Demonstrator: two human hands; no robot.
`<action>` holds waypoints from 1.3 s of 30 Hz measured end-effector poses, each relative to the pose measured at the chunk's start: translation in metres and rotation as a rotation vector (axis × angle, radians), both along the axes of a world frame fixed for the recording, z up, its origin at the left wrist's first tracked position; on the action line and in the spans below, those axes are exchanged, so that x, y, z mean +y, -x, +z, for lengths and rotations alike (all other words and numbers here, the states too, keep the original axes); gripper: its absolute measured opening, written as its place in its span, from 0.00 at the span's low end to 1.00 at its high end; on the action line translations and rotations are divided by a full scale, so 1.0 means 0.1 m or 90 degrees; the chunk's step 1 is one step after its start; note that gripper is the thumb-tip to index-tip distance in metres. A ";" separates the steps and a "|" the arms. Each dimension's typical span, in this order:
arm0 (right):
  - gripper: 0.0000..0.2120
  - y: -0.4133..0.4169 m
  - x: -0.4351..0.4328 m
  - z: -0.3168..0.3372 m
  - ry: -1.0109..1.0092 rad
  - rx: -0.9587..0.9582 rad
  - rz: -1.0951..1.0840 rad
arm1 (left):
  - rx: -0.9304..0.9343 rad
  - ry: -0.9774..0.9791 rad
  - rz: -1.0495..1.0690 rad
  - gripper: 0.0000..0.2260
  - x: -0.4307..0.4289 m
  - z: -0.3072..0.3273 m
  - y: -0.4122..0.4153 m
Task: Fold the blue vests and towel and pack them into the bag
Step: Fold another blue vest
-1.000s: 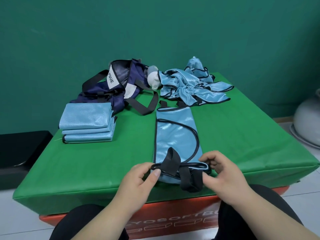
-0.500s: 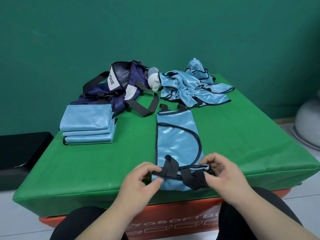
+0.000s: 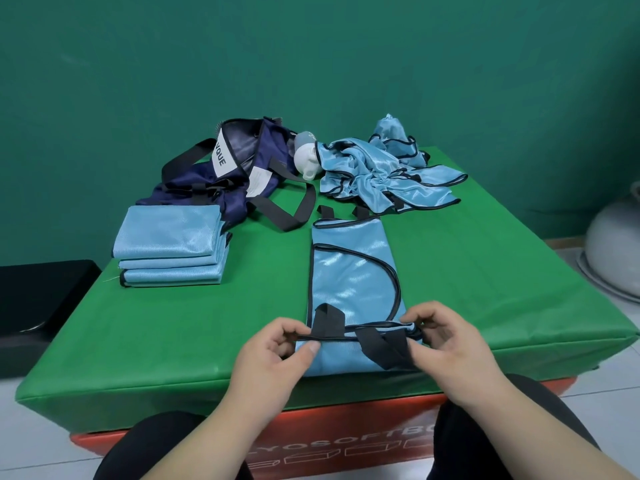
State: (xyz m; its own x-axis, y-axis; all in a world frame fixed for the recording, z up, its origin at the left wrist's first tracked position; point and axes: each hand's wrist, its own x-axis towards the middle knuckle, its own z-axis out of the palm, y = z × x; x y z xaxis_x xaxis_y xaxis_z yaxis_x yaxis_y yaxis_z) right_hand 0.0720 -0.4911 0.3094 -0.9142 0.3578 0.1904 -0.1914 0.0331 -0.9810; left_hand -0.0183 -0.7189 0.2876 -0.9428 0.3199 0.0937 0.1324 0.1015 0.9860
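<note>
Pinching the near edge of the half-folded blue vest (image 3: 349,282), the left hand (image 3: 273,358) and right hand (image 3: 446,348) each have a narrow grip on its black trim, the right perhaps on a strap too. The vest lies lengthwise on the green counter (image 3: 502,289). A folded stack (image 3: 169,244) sits to its left, with the navy bag (image 3: 221,174) and crumpled vests (image 3: 381,171) behind.
</note>
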 end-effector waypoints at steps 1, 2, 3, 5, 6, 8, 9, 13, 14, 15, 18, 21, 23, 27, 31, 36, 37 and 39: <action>0.25 0.00 0.00 0.00 0.004 -0.004 0.004 | 0.000 -0.001 0.002 0.11 0.00 0.00 0.00; 0.24 -0.01 0.01 0.00 0.008 -0.008 0.005 | 0.003 -0.002 0.003 0.11 -0.01 0.00 -0.01; 0.24 -0.02 0.01 -0.01 0.010 -0.011 0.004 | 0.004 -0.002 0.003 0.12 -0.02 0.00 -0.01; 0.24 -0.06 0.02 -0.02 0.014 -0.018 0.005 | -0.003 -0.007 -0.008 0.13 -0.04 -0.01 -0.03; 0.24 -0.07 0.01 -0.01 0.014 -0.022 0.008 | -0.013 -0.012 -0.017 0.13 -0.05 0.00 -0.05; 0.24 -0.11 0.01 0.00 0.018 -0.027 0.009 | -0.018 -0.008 -0.028 0.10 -0.07 0.04 -0.08; 0.24 -0.13 0.01 0.00 0.020 -0.031 0.007 | -0.015 -0.002 -0.028 0.08 -0.08 0.06 -0.11; 0.20 -0.17 0.01 0.01 0.022 -0.055 0.012 | 0.003 0.031 -0.028 0.10 -0.12 0.13 -0.18; 0.19 -0.18 0.00 0.02 0.025 -0.061 0.015 | 0.005 0.036 -0.031 0.10 -0.14 0.15 -0.20; 0.18 -0.19 -0.01 0.02 0.026 -0.065 0.019 | 0.006 0.038 -0.034 0.09 -0.14 0.16 -0.22; 0.16 -0.23 -0.03 0.06 0.022 -0.073 0.021 | 0.005 0.037 -0.038 0.11 -0.18 0.17 -0.26; 0.12 -0.23 -0.05 0.08 0.024 -0.071 0.023 | 0.004 0.032 -0.036 0.11 -0.18 0.20 -0.29; 0.12 -0.22 -0.06 0.12 0.036 -0.070 0.026 | 0.002 0.026 -0.033 0.10 -0.17 0.23 -0.28; 0.12 -0.17 -0.02 0.16 0.019 -0.045 0.011 | -0.003 0.000 -0.030 0.08 -0.11 0.31 -0.22; 0.20 0.01 0.09 0.18 -0.052 -0.029 -0.021 | 0.014 -0.014 -0.022 0.08 -0.03 0.41 -0.04; 0.21 0.46 0.28 0.32 -0.102 -0.009 -0.043 | 0.061 0.015 -0.021 0.10 0.15 0.56 0.40; 0.19 0.57 0.32 0.35 -0.110 -0.013 -0.047 | 0.067 0.026 -0.017 0.08 0.20 0.60 0.53; 0.17 0.79 0.42 0.41 -0.107 -0.024 -0.054 | 0.083 0.063 -0.007 0.10 0.31 0.66 0.78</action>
State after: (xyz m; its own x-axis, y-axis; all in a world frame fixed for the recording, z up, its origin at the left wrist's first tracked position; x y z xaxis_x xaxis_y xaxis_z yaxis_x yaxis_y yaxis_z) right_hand -0.0071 -0.4493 0.3502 -0.8895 0.4003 0.2206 -0.1442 0.2122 -0.9665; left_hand -0.0968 -0.6877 0.3540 -0.9210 0.3442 0.1822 0.2600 0.1951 0.9457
